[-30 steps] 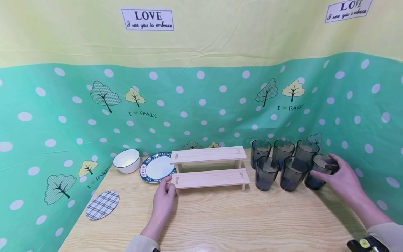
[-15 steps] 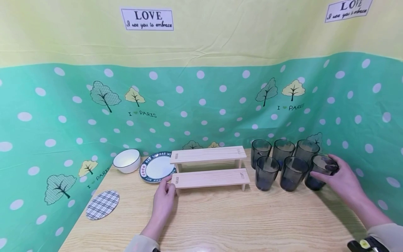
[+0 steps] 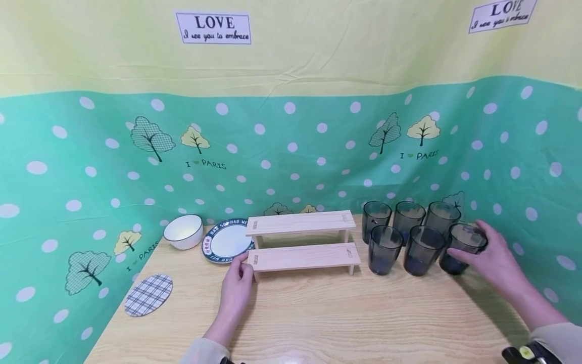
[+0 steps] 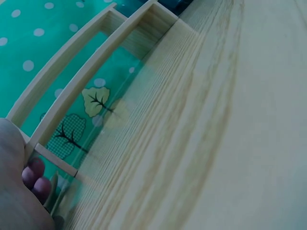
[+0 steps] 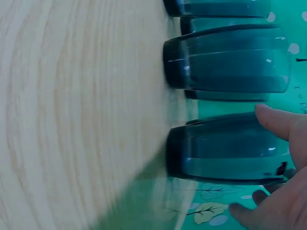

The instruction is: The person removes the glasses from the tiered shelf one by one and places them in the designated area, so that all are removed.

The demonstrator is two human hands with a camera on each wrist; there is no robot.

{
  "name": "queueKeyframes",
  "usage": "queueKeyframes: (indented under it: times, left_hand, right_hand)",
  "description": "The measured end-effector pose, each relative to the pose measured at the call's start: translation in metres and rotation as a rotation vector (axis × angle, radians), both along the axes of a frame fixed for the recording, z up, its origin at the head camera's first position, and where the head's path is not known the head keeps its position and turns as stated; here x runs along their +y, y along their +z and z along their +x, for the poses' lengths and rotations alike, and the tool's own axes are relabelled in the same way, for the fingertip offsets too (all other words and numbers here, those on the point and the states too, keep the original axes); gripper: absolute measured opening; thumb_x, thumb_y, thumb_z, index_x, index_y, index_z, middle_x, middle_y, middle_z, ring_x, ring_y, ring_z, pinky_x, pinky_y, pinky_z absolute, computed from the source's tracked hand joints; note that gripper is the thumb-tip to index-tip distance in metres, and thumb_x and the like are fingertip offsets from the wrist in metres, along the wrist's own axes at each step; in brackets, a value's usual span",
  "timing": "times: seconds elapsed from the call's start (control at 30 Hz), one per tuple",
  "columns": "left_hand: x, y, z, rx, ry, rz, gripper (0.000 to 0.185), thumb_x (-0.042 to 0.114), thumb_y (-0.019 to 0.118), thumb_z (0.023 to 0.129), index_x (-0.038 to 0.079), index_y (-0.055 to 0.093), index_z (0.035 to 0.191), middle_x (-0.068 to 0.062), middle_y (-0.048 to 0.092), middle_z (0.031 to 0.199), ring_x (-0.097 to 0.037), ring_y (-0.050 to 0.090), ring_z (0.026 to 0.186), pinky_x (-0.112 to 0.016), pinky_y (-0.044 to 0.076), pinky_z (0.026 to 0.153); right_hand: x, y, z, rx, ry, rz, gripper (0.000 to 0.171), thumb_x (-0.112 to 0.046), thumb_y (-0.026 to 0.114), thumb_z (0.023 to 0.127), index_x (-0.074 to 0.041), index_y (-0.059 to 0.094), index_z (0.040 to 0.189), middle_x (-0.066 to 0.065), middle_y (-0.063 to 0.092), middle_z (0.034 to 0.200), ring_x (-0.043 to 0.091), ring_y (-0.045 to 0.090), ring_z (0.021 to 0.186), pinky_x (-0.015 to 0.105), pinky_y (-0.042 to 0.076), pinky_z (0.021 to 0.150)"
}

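A green dotted cloth backs the pale wooden bench (image 3: 318,318). In the head view, the right hand (image 3: 497,260) curls round the nearest dark glass (image 3: 461,247), at the right end of the front row; the left hand (image 3: 236,288) pinches the wooden step rack (image 3: 302,240) at its left end.

The left wrist view shows fingers (image 4: 33,175) on the rack's frame (image 4: 72,96).

The right wrist view shows the thumb (image 5: 280,122) and fingers round the upright glass (image 5: 225,151).
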State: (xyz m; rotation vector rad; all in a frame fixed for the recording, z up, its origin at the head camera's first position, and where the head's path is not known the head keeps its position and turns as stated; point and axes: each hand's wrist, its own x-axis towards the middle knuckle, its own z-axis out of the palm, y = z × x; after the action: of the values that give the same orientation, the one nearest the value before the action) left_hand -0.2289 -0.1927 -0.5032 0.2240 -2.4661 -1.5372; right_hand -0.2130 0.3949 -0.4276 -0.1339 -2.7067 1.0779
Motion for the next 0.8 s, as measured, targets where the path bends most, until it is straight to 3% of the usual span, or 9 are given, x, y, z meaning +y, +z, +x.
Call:
queueKeyframes:
  times: [0.17, 0.37, 0.53, 0.8]
  left_hand:
    - [-0.003, 0.0, -0.003, 0.065, 0.026, -0.031, 0.046, 0.009, 0.054, 0.108, 0.0, 0.059, 0.153, -0.015, 0.057, 0.125, -0.028, 0.054, 0.116, -0.046, 0.048, 0.103]
    - [-0.012, 0.002, 0.001, 0.031, 0.029, -0.006, 0.057, 0.017, 0.056, 0.108, 0.005, 0.048, 0.163, -0.021, 0.04, 0.155, -0.038, 0.039, 0.147, -0.059, 0.032, 0.125]
    - [-0.018, 0.007, 0.008, 0.027, 0.026, -0.053, 0.059, 0.021, 0.056, 0.11, 0.007, 0.044, 0.166, -0.022, 0.035, 0.162, -0.042, 0.033, 0.154, -0.063, 0.026, 0.127]
    - [-0.021, 0.018, 0.013, 0.105, 0.012, -0.218, 0.057, 0.025, 0.058, 0.114, 0.007, 0.045, 0.167, -0.023, 0.037, 0.162, -0.044, 0.033, 0.152, -0.065, 0.03, 0.123]
  right_hand:
    - [-0.009, 0.011, 0.001, 0.073, 0.009, 0.049, 0.123, -0.039, 0.087, 0.097, 0.002, 0.001, 0.174, 0.045, 0.011, 0.17, 0.075, 0.016, 0.148, 0.089, 0.018, 0.109]
    - [-0.03, 0.023, 0.001, 0.165, 0.016, 0.12, 0.116, -0.036, 0.088, 0.097, -0.003, 0.009, 0.176, 0.04, 0.012, 0.174, 0.071, 0.01, 0.153, 0.091, 0.009, 0.111]
    - [-0.052, 0.031, 0.002, 0.207, 0.063, 0.161, 0.103, -0.034, 0.081, 0.103, -0.002, 0.015, 0.175, 0.037, 0.008, 0.176, 0.064, 0.005, 0.159, 0.089, 0.005, 0.113]
    - [-0.094, 0.037, 0.006, 0.402, 0.141, 0.378, 0.083, -0.025, 0.08, 0.103, 0.004, 0.037, 0.167, 0.036, 0.037, 0.167, 0.054, 0.019, 0.162, 0.065, 0.005, 0.131]
